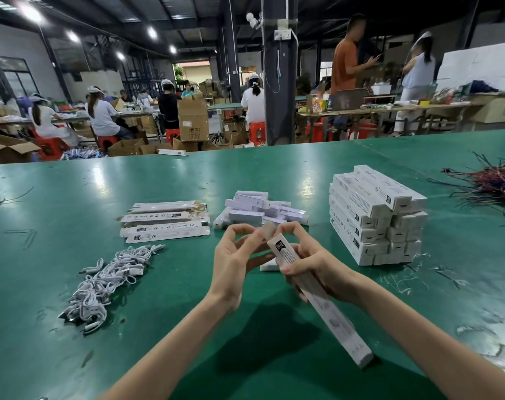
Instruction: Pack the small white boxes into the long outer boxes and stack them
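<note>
The long outer box (317,301) is a slim white carton with a black printed label near its far end. It is held slanted above the green bench (72,197), the far end raised between the two hands and the near end pointing low toward the person's right. Its brown-lined end flap (268,230) stands open at the top.

The right hand (312,264) wraps the upper part of the carton, thumb across the printed face and forefinger arched over to the flap – a grip closed round the box. The left hand (237,255) comes in from the other side, its grip a pinch of curled forefinger and thumb at the flap's edge; the remaining fingers stay bent behind.

One small white box (270,267) lies on the bench just beneath the hands. A loose heap of small white boxes (260,209) sits just beyond, flattened outer cartons (164,223) to its left, and the stack of packed boxes (375,217) to the right. A pile of white cables (110,278) lies near-left and a tangle of dark wires (493,183) far right – bare green lies between the forearms and toward the near edge.
</note>
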Action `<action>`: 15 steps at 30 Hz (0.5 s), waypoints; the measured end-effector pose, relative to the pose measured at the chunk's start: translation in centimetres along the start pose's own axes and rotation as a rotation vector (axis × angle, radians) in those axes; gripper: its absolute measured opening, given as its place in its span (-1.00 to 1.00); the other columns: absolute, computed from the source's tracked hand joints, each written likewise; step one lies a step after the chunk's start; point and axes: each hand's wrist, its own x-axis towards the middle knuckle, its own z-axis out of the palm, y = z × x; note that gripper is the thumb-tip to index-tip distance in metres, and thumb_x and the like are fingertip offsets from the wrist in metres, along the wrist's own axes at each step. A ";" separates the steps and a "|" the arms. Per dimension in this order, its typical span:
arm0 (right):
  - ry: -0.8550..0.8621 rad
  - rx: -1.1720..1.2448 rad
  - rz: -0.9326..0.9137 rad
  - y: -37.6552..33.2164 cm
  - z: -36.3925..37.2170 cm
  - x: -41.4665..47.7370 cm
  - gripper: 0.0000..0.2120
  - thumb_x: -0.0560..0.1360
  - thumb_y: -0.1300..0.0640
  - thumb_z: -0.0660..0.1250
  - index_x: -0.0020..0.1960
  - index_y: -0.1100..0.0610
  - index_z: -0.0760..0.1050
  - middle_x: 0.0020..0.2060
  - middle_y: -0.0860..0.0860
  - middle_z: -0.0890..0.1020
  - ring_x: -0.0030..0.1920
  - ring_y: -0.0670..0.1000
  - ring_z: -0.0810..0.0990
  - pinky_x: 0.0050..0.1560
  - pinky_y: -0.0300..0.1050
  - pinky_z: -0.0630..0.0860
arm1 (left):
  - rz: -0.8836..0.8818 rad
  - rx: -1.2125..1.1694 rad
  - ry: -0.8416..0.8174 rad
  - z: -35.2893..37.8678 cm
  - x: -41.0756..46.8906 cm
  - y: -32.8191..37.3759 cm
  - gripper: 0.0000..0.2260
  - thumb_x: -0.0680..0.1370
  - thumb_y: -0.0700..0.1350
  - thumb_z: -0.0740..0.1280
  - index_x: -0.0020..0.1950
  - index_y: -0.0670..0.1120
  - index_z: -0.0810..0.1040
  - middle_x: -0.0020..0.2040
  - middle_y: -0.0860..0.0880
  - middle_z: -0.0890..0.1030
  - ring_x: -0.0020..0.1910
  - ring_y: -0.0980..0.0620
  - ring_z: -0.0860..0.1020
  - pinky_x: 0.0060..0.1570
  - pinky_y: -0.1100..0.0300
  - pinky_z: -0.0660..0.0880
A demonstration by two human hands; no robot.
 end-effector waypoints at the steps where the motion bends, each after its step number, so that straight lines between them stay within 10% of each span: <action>1: -0.008 -0.013 0.005 0.0 0.0 0.0 -0.49 0.32 0.29 0.32 0.19 0.02 0.24 -0.05 0.26 0.59 -0.39 -0.07 0.54 -0.49 -0.20 0.46 | -0.020 -0.006 0.007 0.0 0.0 0.1 -0.78 0.44 -0.08 0.43 0.00 -0.14 0.52 -0.13 -0.11 0.69 -0.20 -0.02 0.66 -0.22 0.18 0.58; 4: -0.005 -0.080 0.037 0.1 0.1 0.1 -0.46 0.31 0.27 0.34 0.22 -0.02 0.25 0.11 0.43 0.48 -0.37 0.00 0.49 -0.44 -0.15 0.48 | -0.079 0.040 0.003 -0.1 0.1 0.2 -0.76 0.43 -0.07 0.41 0.01 -0.17 0.62 -0.12 -0.10 0.69 -0.19 -0.02 0.66 -0.22 0.19 0.58; 9: 0.020 -0.106 -0.010 0.7 -0.1 0.2 -0.45 0.33 0.29 0.36 0.20 -0.10 0.28 -0.20 0.07 0.53 -0.34 -0.10 0.52 -0.33 -0.27 0.48 | -0.247 -0.036 -0.028 -0.3 0.3 0.7 -0.82 0.31 -0.16 0.48 -0.13 -0.17 0.63 -0.15 -0.16 0.67 -0.18 -0.08 0.64 -0.09 0.07 0.61; 15: -0.023 -0.038 -0.049 1.0 -0.1 0.4 -0.35 0.38 0.37 0.32 0.28 -0.14 0.17 -0.20 0.08 0.54 -0.34 -0.07 0.48 -0.32 -0.25 0.47 | -0.322 -0.070 -0.036 -0.5 0.5 1.3 -0.90 0.45 -0.33 0.38 -0.24 -0.17 0.61 -0.19 -0.17 0.66 -0.25 -0.06 0.62 -0.20 0.11 0.60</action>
